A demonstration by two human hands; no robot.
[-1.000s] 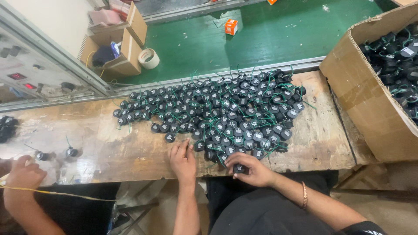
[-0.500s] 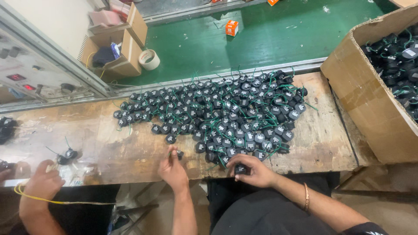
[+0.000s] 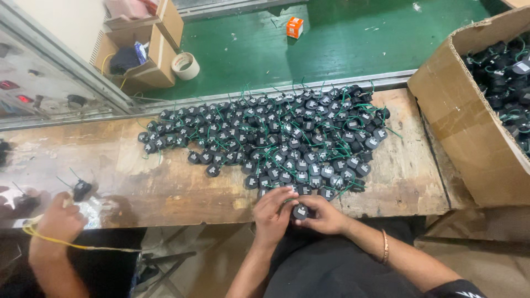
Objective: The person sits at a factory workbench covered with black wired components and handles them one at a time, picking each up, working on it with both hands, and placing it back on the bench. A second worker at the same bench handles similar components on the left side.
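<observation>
Both hands meet at the near edge of the wooden surface (image 3: 165, 187). Left hand (image 3: 274, 212) and right hand (image 3: 326, 215) are pressed close around one small black round part (image 3: 301, 212); fingers of both pinch it between them, part sits just off the surface edge, over the person's lap. Gold bangle (image 3: 385, 246) on the right wrist. Directly beyond the hands: big heap of the same black parts with green wires (image 3: 276, 143), spread across the middle of the surface, nearest ones almost touching the fingertips. Large open cardboard box (image 3: 464, 127) at the right end of the surface, holding more of the black parts. Far left: a co-worker's hand (image 3: 58, 221) rests at the surface edge, with a yellow wire (image 3: 77, 245) trailing from it; a lone black part (image 3: 82, 189) lies just beyond that hand. Past the surface, green floor (image 3: 353, 44) with a small orange box (image 3: 295, 27), a tape roll (image 3: 185, 65) and open cardboard boxes (image 3: 149, 52) at upper left.
</observation>
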